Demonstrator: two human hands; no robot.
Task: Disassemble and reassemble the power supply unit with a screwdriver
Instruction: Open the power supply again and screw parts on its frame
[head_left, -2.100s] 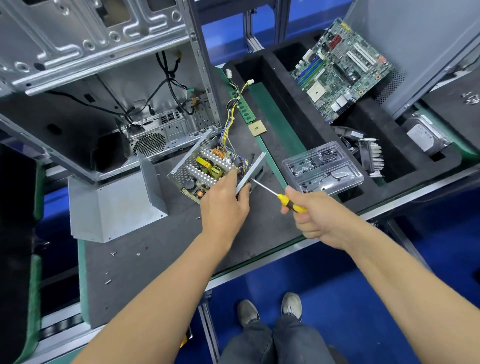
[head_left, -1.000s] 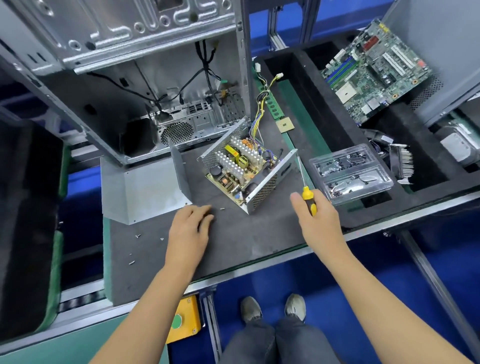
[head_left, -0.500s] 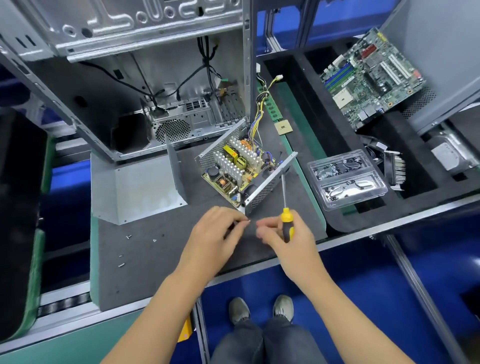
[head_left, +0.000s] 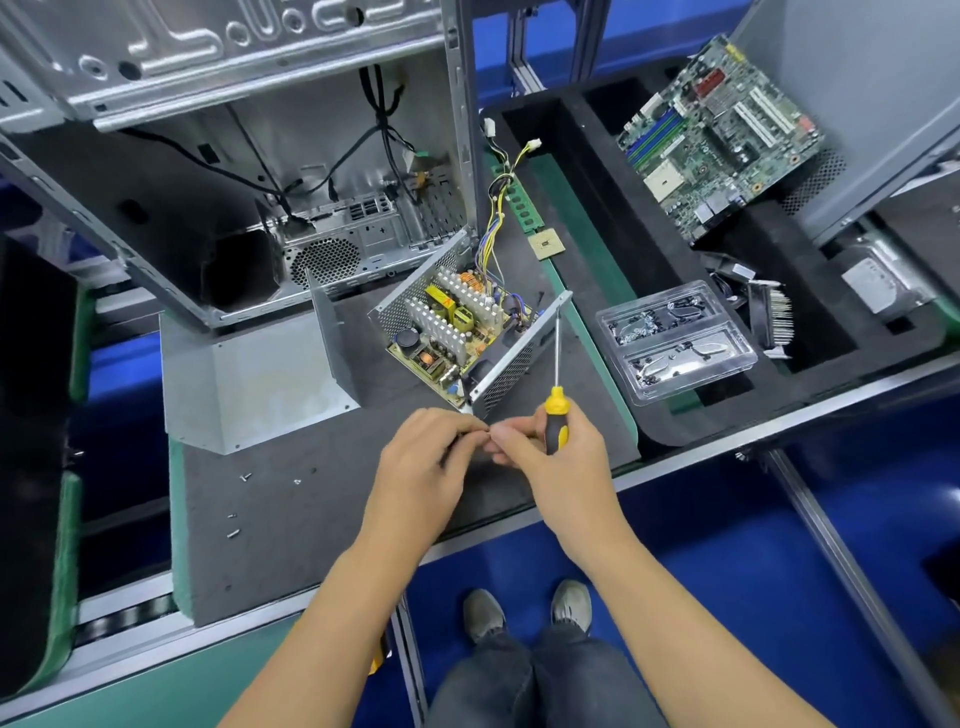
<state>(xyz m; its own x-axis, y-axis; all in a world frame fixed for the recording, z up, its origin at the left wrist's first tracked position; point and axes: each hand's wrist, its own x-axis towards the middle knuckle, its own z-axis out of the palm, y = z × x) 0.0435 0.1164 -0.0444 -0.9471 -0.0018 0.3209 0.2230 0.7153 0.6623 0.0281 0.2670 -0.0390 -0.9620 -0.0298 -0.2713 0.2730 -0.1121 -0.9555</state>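
I see both hands just before the open power supply unit (head_left: 457, 338) — left hand (head_left: 423, 462) fingertips pinched on something too small to tell, right hand (head_left: 558, 457) gripping the screwdriver (head_left: 555, 415), fingertips meeting the left's.

- A case (head_left: 249, 156) stands open at the counter's (head_left: 322, 519) far left corner, black cables hanging inside it.
- A RAM stick (head_left: 522, 205) and a CPU (head_left: 546, 243) lie near the counter's far right edge.
- A motherboard (head_left: 719, 135) leans in a black foam tray (head_left: 571, 171) off the counter's right edge.
- A clear box (head_left: 675, 345) of small parts rests on the tray's near rim, a heatsink (head_left: 776, 322) just beside it.
- Loose screws (head_left: 244, 475) lie toward the counter's left edge.
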